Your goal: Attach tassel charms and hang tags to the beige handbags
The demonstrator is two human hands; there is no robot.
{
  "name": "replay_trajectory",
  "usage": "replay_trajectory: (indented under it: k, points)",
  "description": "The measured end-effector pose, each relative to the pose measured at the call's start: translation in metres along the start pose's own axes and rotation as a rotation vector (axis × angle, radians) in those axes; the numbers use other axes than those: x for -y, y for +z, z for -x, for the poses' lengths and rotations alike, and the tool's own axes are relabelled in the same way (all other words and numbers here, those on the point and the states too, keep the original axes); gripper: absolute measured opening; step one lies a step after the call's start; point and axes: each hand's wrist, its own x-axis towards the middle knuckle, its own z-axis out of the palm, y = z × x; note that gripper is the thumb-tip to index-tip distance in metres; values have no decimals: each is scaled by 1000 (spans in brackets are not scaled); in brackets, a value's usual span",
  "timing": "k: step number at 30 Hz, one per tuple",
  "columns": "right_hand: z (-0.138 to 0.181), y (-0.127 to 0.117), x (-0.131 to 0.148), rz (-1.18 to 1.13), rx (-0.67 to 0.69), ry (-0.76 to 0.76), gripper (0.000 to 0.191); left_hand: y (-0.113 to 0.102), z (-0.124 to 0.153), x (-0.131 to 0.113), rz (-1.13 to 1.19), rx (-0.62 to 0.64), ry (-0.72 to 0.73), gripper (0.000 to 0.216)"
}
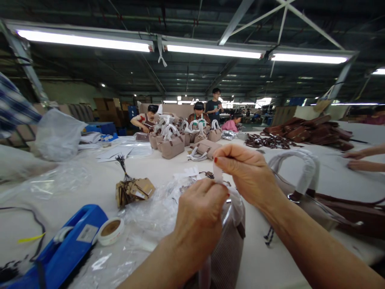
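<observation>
While our right hand (251, 174) pinches white strip (217, 173), our left hand (201, 212) grips lower end over taupe bag (230, 253).

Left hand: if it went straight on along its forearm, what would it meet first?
Probably the white strip rising from the left hand, then the right hand close beyond; depth between them is hard to judge from this one view.
</observation>
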Motion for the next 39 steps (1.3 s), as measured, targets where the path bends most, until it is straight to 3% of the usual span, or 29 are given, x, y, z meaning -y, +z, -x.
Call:
replay_trajectory:
  k: [3, 6, 11, 16, 22, 26, 28, 29, 31, 32, 34, 36, 38, 39]
  points:
    - [-2, 0, 5, 39, -74, -54, 7, 4, 7, 0, -6, 40, 85, 22]
    - [0, 1, 7, 67, -42, -22, 8, 0, 9, 1, -8, 101, 7, 16]
    - [7, 5, 13, -40, -7, 105, 9, -6, 4, 2, -65, 185, -23, 26]
    - [16, 12, 25, -41, -65, 36, 12, 4, 7, 5, -172, 257, 109, 27]
    - [23, 18, 26, -94, -80, -2, 12, 17, 16, 4, -250, 275, 105, 29]
    - [19, 2, 16, -90, -109, 57, 10, 7, 16, 7, 162, 365, 48, 36]
    - [26, -9, 10, -79, -170, 57, 7, -1, 17, 8, 427, 297, -56, 31]
    - [34, -13, 5, -51, -217, 54, 5, -5, 17, 9, 527, 202, -161, 26]
    - [59, -18, -8, 59, -339, 72, 8, -9, 17, 10, 636, -8, -456, 18]
    - [77, -18, -17, 141, -410, 110, 16, -10, 16, 11, 675, -34, -607, 20]
    - [116, -14, -40, 320, -566, 191, 25, -9, 12, 11, 814, 143, -879, 34]
    - [155, -8, -65, 456, -547, 315, 25, -8, 5, 10, 1075, 507, -1057, 51]
    - [186, -3, -87, 481, -517, 398, 29, -5, -5, 5, 1356, 737, -1113, 58]
    - [197, -3, -95, 481, -511, 424, 30, -3, -10, 1, 1449, 743, -1111, 57]
